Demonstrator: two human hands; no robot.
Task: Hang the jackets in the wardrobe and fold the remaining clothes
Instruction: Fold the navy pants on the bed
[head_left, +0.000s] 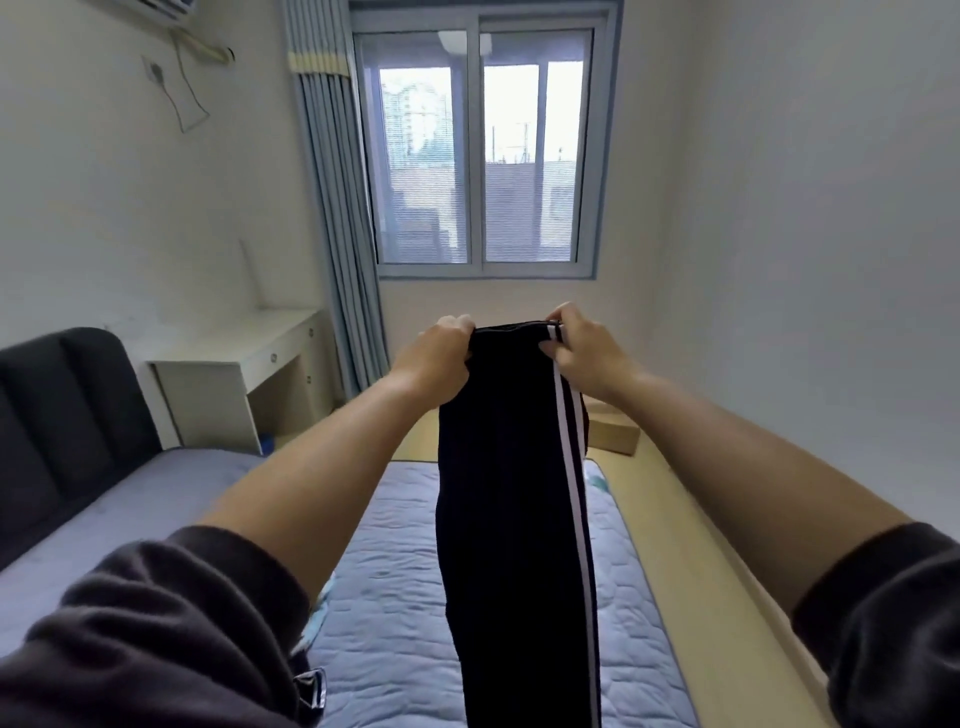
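The left sleeve (171, 623) and right sleeve (883, 613) are dark charcoal, soft and fleecy, bunched in thick folds near the elbows; the left hand (441, 353) and right hand (587, 353) are bare.

The hanging black trousers (511, 519) block the middle, with bare mattress (395, 597) open on both sides.

Item: my trousers (514, 519), lower end cut off at the bottom edge. My left hand (439, 353), right hand (587, 353): fingertips hidden behind the waistband. Box (615, 434): half behind trousers. Air conditioner (166, 6): cropped at the top.
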